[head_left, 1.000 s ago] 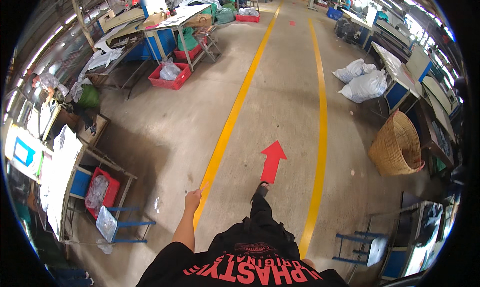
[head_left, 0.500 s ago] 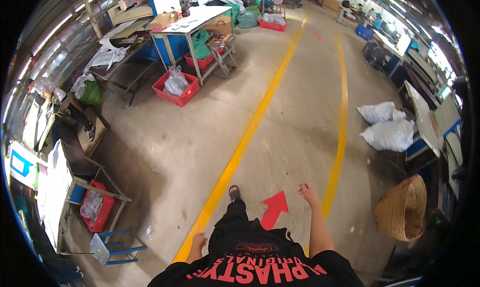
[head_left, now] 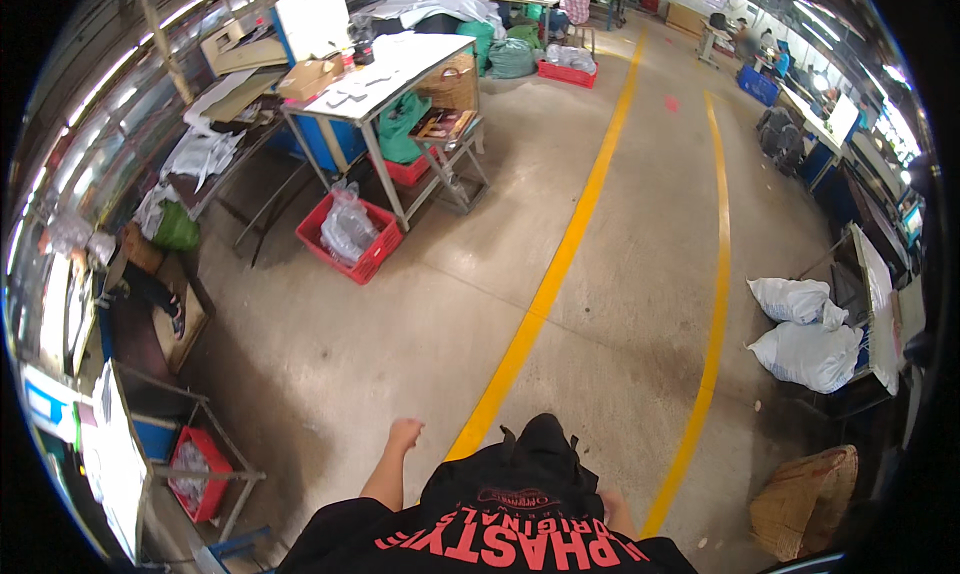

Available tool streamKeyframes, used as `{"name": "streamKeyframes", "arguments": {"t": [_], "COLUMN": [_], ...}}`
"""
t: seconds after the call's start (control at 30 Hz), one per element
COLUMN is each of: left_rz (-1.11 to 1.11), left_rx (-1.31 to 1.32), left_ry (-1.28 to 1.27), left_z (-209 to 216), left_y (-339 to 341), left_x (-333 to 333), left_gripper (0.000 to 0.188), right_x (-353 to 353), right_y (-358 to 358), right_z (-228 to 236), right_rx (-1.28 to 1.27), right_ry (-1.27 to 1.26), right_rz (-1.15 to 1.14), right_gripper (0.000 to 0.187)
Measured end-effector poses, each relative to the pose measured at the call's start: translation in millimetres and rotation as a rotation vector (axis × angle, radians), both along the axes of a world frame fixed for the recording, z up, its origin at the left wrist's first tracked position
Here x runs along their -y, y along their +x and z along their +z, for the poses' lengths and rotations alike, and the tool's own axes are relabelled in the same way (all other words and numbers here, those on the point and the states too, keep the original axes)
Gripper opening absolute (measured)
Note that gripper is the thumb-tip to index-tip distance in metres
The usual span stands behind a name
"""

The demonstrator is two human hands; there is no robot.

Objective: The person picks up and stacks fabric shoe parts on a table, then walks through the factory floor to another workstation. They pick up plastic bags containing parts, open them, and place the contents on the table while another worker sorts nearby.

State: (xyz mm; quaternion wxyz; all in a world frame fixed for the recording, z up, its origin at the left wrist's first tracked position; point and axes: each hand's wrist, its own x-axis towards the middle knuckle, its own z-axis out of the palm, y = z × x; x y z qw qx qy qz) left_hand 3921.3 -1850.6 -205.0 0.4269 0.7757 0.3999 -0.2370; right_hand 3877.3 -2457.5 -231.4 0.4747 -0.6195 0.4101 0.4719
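Observation:
My left hand swings forward over the bare floor, left of a yellow floor line. Its fingers look loosely curled, with nothing visible in them. Close against my right side is my right hand, small and blurred beside my dark clothing, so its fingers cannot be made out. Neither hand touches any object. A black bag or bunched dark cloth shows at my front, below my printed black shirt.
Ahead on the left, a red crate with clear plastic bags stands by a white-topped table. White sacks and a woven basket line the right. A second yellow line bounds the walkway. Other people work farther off.
I have walked forward: the crate, sacks and basket sit lower in view, and the red floor arrow has gone out of sight. My left hand has swung forward, my right hand back.

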Motion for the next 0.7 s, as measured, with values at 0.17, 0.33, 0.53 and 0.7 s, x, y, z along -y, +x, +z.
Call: {"name": "streamKeyframes", "arguments": {"t": [0.17,0.33,0.53,0.7], "left_rz": [0.086,0.033,0.489,0.765], "left_rx": [0.247,0.262,0.103,-0.179], "left_ry": [-0.107,-0.022,-0.308,-0.469], "left_z": [46.9,58.1,16.1,-26.0], "left_y": [241.2,384.7,487.3,540.6], "left_x": [-10.9,18.3,17.3,-24.2], "left_gripper": [0.031,0.028,0.027,0.032], "right_x": [40.5,42.0,-62.0,-156.1], "right_y": [91.1,306.7,744.6,978.7], "right_z": [-38.8,-54.4,39.8,135.5], "right_rx": [-0.107,0.149,0.455,0.695], "right_ry": [-0.025,0.049,-0.459,-0.134], "right_rz": [-0.184,-0.043,0.531,0.305], "right_gripper": [0.031,0.033,0.038,0.035]}}
